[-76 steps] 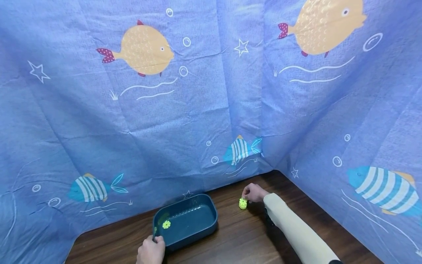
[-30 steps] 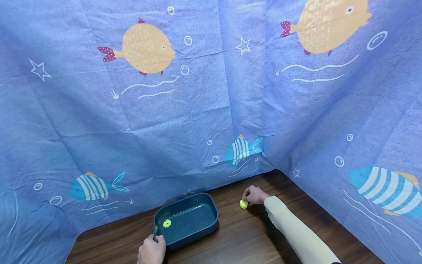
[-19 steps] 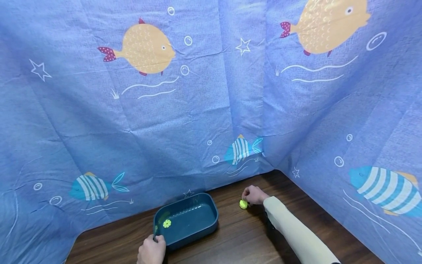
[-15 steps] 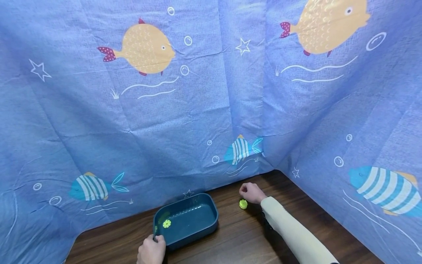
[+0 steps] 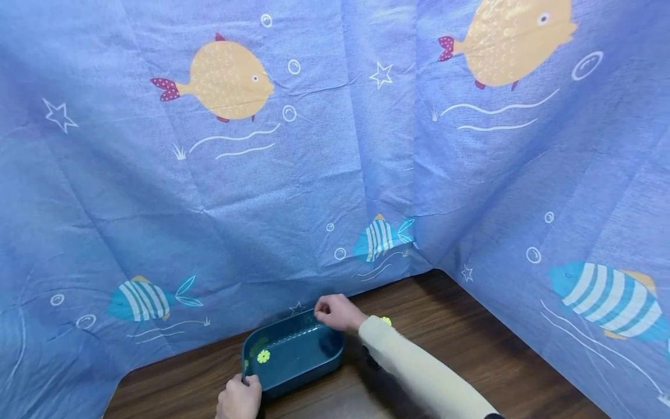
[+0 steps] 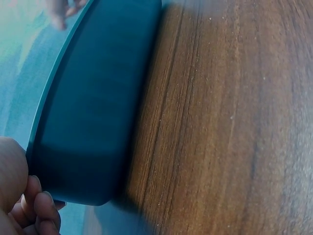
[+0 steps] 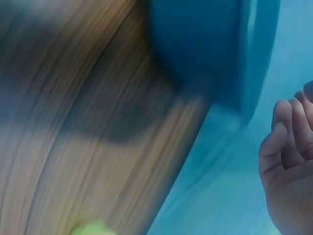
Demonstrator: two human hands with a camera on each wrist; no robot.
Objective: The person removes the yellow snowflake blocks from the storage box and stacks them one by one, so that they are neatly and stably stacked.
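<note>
A dark teal rectangular tray (image 5: pixel 306 374) sits on the wooden table. My left hand (image 5: pixel 239 397) grips its near left corner, fingers curled at the rim as the left wrist view shows. Inside the tray, toward the left end, lies a yellow-green flower-shaped piece (image 5: pixel 263 356). My right hand (image 5: pixel 340 312) is over the tray's far right corner with loosely curled fingers; nothing shows between them, though some fingertips are hidden. Another yellow-green flower piece (image 5: pixel 386 320) stands on the table beyond the right forearm, which partly covers it; its blurred top (image 7: pixel 93 229) enters the right wrist view.
A blue cloth with printed fish (image 5: pixel 230 81) hangs behind and to the right, meeting the table's back edge. Brown wooden table surface (image 5: pixel 450 320) spreads to the right of the tray. The right sleeve (image 5: pixel 419 366) crosses the table's front.
My right hand pressed on the small yellow-green flower stack, let go of it, and has moved left to the tray. The stack stays on the table. My left hand keeps its grip.
</note>
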